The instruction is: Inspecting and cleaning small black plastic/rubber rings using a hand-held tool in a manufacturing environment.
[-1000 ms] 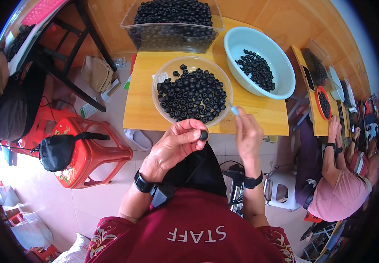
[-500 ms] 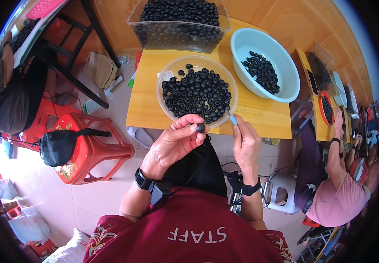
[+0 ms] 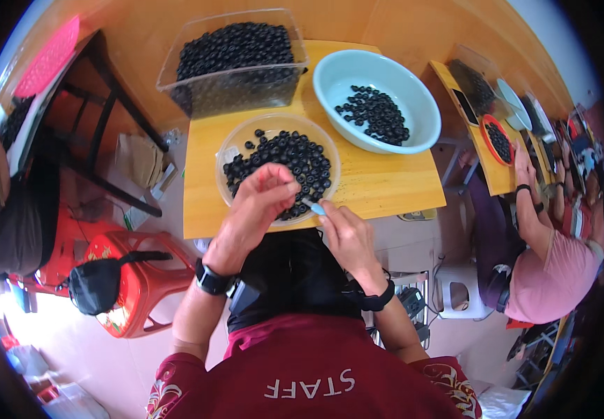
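My left hand (image 3: 256, 202) is over the near part of a shallow round clear plastic tray (image 3: 335, 150). Its thumb and fingertips are pinched together; whatever lies between them is too hidden to make out. Small black round pieces (image 3: 309, 160), several with holes, are heaped in the tray. In my right hand (image 3: 351, 237) is a slim tool with a light blue handle (image 3: 317, 209) and a short metal tip. That tip points at the black pieces, close to my left fingertips.
A clear rectangular bin (image 3: 239, 94) full of the black pieces stands at the back left of the wooden table (image 3: 393, 185). Behind right is a light blue basin (image 3: 424, 129) with more. A red stool (image 3: 141, 279) stands left; a person in pink (image 3: 550, 279) sits at right.
My left hand has moved forward and left over the tray; the black piece seen in its pinch before no longer shows. The right hand has shifted left with the tool. The whole view has shifted.
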`<action>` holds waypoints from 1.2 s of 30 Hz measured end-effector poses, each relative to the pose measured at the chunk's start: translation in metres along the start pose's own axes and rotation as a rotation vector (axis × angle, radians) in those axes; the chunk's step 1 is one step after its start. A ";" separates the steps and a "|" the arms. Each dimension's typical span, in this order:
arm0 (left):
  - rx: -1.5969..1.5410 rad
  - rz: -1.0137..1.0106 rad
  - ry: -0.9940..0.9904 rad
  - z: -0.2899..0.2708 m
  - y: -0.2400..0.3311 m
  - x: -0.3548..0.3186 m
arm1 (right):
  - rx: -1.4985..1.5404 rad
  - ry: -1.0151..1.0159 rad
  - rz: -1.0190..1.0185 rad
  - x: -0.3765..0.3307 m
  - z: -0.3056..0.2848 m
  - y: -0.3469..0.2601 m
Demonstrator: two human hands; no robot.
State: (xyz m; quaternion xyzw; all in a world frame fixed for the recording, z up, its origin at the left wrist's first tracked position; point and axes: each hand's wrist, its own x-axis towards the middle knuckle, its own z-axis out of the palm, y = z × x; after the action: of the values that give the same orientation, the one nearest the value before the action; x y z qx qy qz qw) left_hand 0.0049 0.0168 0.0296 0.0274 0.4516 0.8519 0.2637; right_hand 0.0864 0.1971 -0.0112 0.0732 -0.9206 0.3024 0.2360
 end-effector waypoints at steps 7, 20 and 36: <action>0.230 0.126 -0.157 0.081 0.053 0.091 | 0.007 0.009 0.011 -0.004 0.005 0.002; 0.515 0.139 -0.044 0.038 0.056 -0.014 | 0.027 -0.011 0.031 -0.010 0.015 0.009; 0.446 0.766 -0.571 0.103 0.108 -0.090 | 0.091 -0.004 0.018 -0.005 0.004 -0.012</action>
State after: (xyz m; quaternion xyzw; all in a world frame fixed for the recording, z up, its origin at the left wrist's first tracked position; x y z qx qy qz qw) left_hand 0.0657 0.0029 0.1924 0.4768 0.4898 0.7291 0.0336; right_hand 0.0923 0.1850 -0.0101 0.0762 -0.9069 0.3460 0.2281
